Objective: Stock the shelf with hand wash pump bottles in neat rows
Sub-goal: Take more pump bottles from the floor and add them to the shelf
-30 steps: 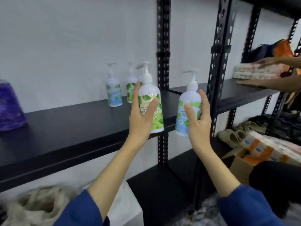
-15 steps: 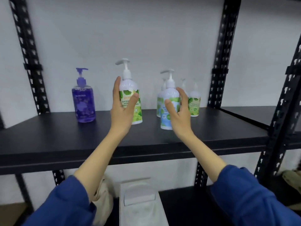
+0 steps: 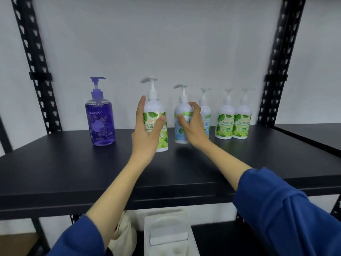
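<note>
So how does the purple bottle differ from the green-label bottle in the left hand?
The purple bottle is clear with violet liquid and a purple pump; the green-label bottle is opaque white with a white pump. The purple bottle stands free on the shelf; the green-label bottle is gripped by the left hand. The purple one looks squatter and wider. Both are upright pump bottles.

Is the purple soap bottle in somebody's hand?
No, the purple bottle stands alone on the shelf, while the left hand and right hand each hold a white bottle.
</note>
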### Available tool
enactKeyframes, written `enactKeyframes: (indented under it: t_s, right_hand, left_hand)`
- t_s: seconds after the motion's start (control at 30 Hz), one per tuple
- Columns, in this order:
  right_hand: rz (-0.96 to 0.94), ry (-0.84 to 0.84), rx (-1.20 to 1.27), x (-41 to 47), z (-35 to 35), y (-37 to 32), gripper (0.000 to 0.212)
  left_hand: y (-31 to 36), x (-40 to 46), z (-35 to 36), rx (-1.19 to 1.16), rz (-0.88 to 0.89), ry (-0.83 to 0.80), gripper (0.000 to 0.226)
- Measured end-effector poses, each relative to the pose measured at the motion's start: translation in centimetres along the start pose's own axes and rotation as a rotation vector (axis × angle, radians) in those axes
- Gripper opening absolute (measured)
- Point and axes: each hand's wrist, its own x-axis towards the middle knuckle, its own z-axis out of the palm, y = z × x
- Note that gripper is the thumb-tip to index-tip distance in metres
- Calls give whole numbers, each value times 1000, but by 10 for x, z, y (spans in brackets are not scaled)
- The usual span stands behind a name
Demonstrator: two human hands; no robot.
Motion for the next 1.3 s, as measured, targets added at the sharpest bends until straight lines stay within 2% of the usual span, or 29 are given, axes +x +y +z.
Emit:
enactKeyframes:
  t_s: [0.3, 0.47, 0.57, 0.63, 1.13, 1.3]
  right_hand:
    - [60, -68, -29, 12, 7, 14, 53]
    - [38, -134, -91, 10, -1, 21, 63]
    - [-14, -94, -236, 8, -4, 22, 79]
    - [-32, -60, -288, 7, -3, 18, 81]
    - [-43, 12, -433, 6, -3, 19, 80]
    - [-57, 41, -485, 7, -5, 20, 74]
  left_hand:
    - [-5, 3, -2, 22, 21, -6, 63]
    - [-6, 5, -2, 55, 33, -21, 63]
    - [-7, 3, -2, 87, 45, -34, 63]
    - [-8, 3, -1, 93, 52, -40, 63]
    - [-8, 3, -2, 90, 57, -57, 61]
    - [-8, 4, -2, 94, 53, -50, 62]
